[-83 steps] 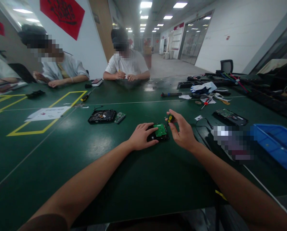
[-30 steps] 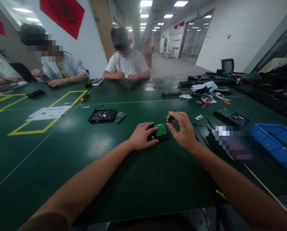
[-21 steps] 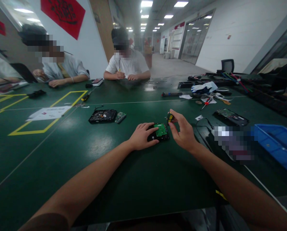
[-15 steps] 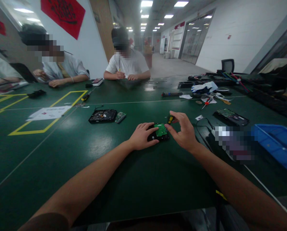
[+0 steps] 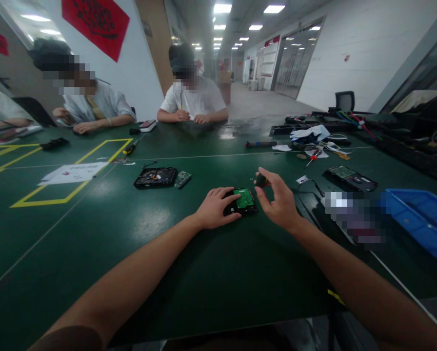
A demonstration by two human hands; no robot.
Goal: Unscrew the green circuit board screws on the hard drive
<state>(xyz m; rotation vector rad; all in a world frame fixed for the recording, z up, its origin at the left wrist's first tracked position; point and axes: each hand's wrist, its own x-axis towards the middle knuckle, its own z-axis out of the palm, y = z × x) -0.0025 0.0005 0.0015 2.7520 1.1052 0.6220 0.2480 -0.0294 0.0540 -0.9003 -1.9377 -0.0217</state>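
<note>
Flat on the green table lies a hard drive with a green circuit board on its upper face. My left hand grips it from the left, the thumb along the near edge and the fingers over the far side and board. Just right of the drive, my right hand is raised, with thumb and fingers around the dark handle of a screwdriver. Its tip cannot be made out. Tiny pale bits, perhaps screws, lie behind the drive.
An opened hard drive and a loose circuit board sit to the left. Rightward are another drive, a blue bin, a cable and a red-handled screwdriver. Other people sit across the table.
The screwdriver handle has turned in my right fingers: its yellow part showed before and now only dark shows. My left hand and the hard drive have stayed put.
</note>
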